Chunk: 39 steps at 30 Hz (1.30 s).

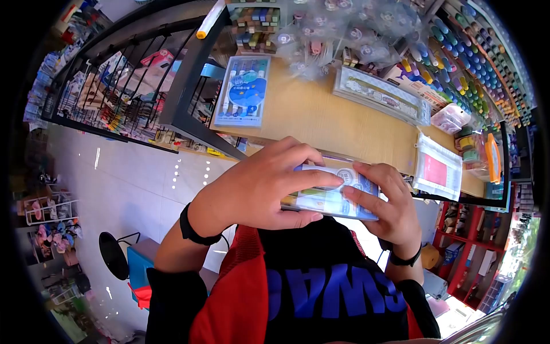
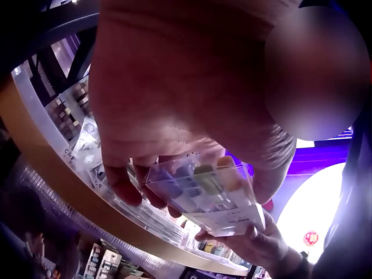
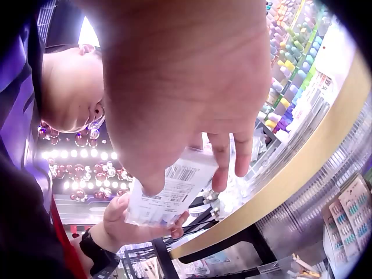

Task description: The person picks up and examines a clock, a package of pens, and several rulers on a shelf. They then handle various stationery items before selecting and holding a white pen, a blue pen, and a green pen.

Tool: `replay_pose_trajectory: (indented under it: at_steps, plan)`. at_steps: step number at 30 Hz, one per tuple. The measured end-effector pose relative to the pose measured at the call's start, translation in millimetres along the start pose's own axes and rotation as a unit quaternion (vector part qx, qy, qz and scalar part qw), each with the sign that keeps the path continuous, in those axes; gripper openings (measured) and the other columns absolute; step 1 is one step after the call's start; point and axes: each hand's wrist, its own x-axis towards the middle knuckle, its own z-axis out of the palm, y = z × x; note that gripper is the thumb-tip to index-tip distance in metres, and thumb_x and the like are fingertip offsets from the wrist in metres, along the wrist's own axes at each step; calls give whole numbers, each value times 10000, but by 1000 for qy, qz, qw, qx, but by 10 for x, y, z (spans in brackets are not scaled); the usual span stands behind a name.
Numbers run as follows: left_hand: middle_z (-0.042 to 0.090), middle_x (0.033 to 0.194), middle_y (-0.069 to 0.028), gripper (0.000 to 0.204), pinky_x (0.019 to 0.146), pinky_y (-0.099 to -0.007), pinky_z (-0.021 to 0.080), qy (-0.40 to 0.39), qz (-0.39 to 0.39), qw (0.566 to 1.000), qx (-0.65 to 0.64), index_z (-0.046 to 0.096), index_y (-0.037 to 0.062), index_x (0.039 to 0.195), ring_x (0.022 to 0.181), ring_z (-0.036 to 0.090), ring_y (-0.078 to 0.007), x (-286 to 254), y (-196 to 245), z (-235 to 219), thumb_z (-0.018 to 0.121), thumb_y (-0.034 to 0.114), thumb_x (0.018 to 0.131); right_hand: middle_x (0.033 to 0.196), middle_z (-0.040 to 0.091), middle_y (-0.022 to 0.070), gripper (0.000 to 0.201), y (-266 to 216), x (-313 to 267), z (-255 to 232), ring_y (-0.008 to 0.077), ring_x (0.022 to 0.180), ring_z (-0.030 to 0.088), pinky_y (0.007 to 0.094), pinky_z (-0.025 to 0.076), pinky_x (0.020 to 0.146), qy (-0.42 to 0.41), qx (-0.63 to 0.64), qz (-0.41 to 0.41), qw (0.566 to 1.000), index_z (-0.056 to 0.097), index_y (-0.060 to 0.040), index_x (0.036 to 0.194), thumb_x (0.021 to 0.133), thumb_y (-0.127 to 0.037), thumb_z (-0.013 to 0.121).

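Note:
Both hands hold a clear flat pack of coloured pens (image 1: pixel 321 198) in front of the chest. The left hand (image 1: pixel 269 183) grips its left end, thumb along the near edge and fingers over the top. At the right end the right hand (image 1: pixel 387 200) pinches it, two fingers lying on the top face. Through the clear side in the left wrist view, the pack (image 2: pixel 206 189) shows green and orange ends. A white label with a barcode covers the face of the pack (image 3: pixel 174 183) in the right wrist view.
On the wooden shelf (image 1: pixel 298 109) lie a blue pen set (image 1: pixel 243 92), a stack of flat clear cases (image 1: pixel 381 97) and a white pouch with a pink panel (image 1: pixel 437 168). Marker racks (image 1: pixel 464 74) rise at the right; a black wire rack (image 1: pixel 126 80) stands left.

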Motion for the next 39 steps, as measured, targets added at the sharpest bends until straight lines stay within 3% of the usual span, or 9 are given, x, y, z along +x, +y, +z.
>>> replay_pose_trajectory:
  at_steps: [3, 6, 7, 10, 17, 19, 23, 31, 39]
  plan:
    - [629, 1393, -182, 573, 1074, -463, 505, 109, -27, 993, 45, 717, 54, 1415, 1244, 607, -390, -73, 31, -76, 830, 326, 923, 1411, 713, 169, 588, -40, 12, 4, 398, 1080, 726, 483, 591, 924, 11, 22, 25, 999, 811, -172, 1279, 705, -74, 891]
    - [614, 1454, -194, 546, 1123, -485, 480, 197, -100, 969, 114, 685, -18, 1417, 1319, 583, -397, -214, -90, -100, 773, 285, 971, 1362, 728, 215, 542, -15, -55, 5, 396, 1129, 743, 443, 597, 961, 27, 120, 104, 987, 802, -110, 1290, 760, -64, 902]
    - [614, 1454, -194, 546, 1123, -485, 480, 199, -98, 969, 111, 685, -18, 1417, 1319, 583, -397, -250, -118, -72, 773, 285, 971, 1350, 730, 231, 523, -25, -43, 8, 392, 1160, 745, 431, 596, 977, 44, 186, 150, 970, 793, -87, 1302, 792, -64, 904]
    - [636, 1432, -171, 492, 1117, -500, 494, 166, -177, 890, 387, 693, -17, 1392, 1316, 607, -364, -328, -186, 43, 747, 217, 963, 1332, 734, 243, 447, -78, 75, -29, 368, 1224, 732, 406, 582, 1011, 44, 207, 169, 963, 754, -16, 1329, 898, -55, 863]
    - [667, 1380, -160, 502, 1114, -489, 503, 170, -142, 878, 424, 698, -24, 1372, 1288, 637, -347, -526, -379, 106, 765, 199, 927, 1296, 752, 194, 383, -308, 610, 58, 247, 1122, 728, 359, 568, 961, 88, 338, 254, 902, 732, 1, 1361, 990, -62, 798]
    - [657, 1389, -161, 524, 1106, -485, 510, 178, -122, 881, 420, 689, -32, 1377, 1309, 628, -345, -576, -394, 139, 768, 200, 913, 1264, 770, 157, 387, -404, 897, 95, 215, 1086, 727, 338, 562, 931, 99, 206, 235, 945, 733, 7, 1352, 975, -49, 801]
    - [644, 1404, -157, 562, 1096, -479, 514, 163, -118, 887, 415, 678, -38, 1394, 1320, 618, -340, -657, -386, 121, 775, 206, 898, 1142, 778, 105, 362, -569, 1469, 293, 295, 978, 773, 332, 597, 798, 154, -30, 117, 981, 761, -58, 1292, 934, -30, 809]
    - [621, 1414, -161, 571, 1091, -471, 512, 156, -113, 871, 452, 681, -51, 1385, 1341, 591, -337, -721, -427, 148, 782, 205, 885, 1186, 731, 77, 516, -711, 1802, 800, 285, 958, 762, 403, 621, 743, 82, -290, 125, 945, 750, -167, 1331, 825, -110, 835]
    - [650, 1361, -227, 490, 1075, -507, 529, 177, -100, 872, 446, 693, -95, 1293, 1326, 624, -365, -751, -441, 201, 770, 171, 889, 1178, 646, 198, 461, -700, 1939, 1008, 362, 940, 748, 437, 637, 792, 54, -155, 134, 977, 719, 34, 1317, 874, -92, 734]
